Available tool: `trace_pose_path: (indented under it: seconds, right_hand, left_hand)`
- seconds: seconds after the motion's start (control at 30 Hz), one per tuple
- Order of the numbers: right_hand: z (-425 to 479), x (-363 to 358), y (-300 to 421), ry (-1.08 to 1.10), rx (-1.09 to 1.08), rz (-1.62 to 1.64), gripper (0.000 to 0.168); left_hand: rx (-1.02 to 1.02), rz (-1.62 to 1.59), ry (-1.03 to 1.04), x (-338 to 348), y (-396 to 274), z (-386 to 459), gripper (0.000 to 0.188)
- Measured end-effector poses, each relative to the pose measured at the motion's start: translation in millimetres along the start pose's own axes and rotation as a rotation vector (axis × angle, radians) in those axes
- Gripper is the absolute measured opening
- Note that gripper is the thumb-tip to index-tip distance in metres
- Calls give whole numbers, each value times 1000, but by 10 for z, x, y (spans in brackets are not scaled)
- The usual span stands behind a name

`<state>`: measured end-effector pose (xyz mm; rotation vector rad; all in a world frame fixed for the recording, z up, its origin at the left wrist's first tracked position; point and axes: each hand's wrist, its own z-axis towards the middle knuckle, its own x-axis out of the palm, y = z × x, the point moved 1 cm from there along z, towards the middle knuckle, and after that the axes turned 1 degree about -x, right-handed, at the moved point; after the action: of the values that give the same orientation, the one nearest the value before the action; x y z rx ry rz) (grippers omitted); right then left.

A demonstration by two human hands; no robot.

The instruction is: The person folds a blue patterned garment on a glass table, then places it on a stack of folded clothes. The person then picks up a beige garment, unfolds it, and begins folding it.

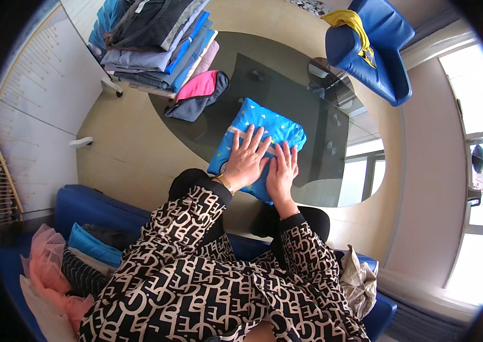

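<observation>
A folded bright-blue garment (266, 114) with small white and yellow triangles lies at the near edge of the dark glass table (293, 77). It is a thick, roughly square bundle with a pale band across it. My left hand (246, 158) rests palm down on its middle with the fingers spread; a gold-coloured band is at the wrist. Beside it, my right hand (282, 173) lies flat on the bundle's right part, fingers slightly apart. The two thumbs nearly meet. Neither hand grips the cloth, and part of it is hidden under them.
A tall stack of folded clothes (156, 51) stands on the table's far left, beside a pink and grey folded piece (201, 94). Loose clothes (70, 265) lie on the blue sofa at my left, a beige cloth (358, 280) at my right. A yellow cloth (348, 23) hangs over a blue chair (378, 55).
</observation>
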<state>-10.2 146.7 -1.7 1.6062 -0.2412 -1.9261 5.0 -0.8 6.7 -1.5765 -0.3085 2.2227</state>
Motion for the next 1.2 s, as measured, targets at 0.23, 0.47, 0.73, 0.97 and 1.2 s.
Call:
trace_pose_path:
  seconds: [0.23,0.47,0.73,0.97,1.2]
  right_hand:
    - [748,-19,326,45,-412,-63,37]
    - [888,-68,-693,-247,-184,-177,40]
    - [1004,-288,-767,-190,273,364,33]
    - [1000,-213,-864,-69,331,722,39]
    - [1119,-303,-888,51,406,832,51]
  left_hand:
    - [-17,58,50,14,59,-15,71]
    - [8,-11,36,-38,7,24,85]
    - [0,62,60,-40,-12,38,86]
    - [20,115,95,-38,-48,37,86]
    - [53,137,94,-35,-68,51,93]
